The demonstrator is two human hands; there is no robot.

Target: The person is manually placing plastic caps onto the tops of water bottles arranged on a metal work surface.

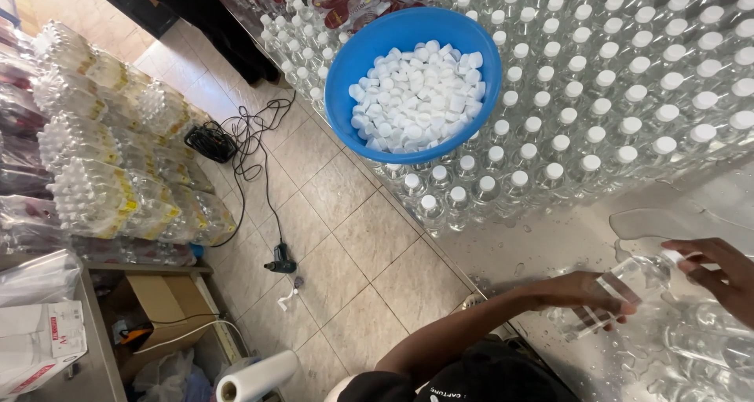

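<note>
1. The clear plastic bottle [620,296] is lying tilted on the wet steel table [550,245], well below the blue bowl [353,72] and off toward the bottom right corner.
2. The left hand [585,292] is wrapping around the bottle's body, fingers curled on it, so it's definitely gripping that one.
3. The right hand [719,276] is sitting right at the bottle's neck end, fingers bent over a white cap [673,257]. Honestly can't tell if it's pinching the cap or just touching it.
4. More uncapped clear bottles [707,347] are crowding just under and beside the held one, further from the bowl.
5. The bowl is sitting on top of a big block of capped bottles [613,96] and is holding a pile of loose white caps [416,92].
6. Left of the bowl, across the tiled floor [345,237], shrink-wrapped bottle packs [102,158] are stacking up, with a black cable [251,151] trailing between them and the bowl.
</note>
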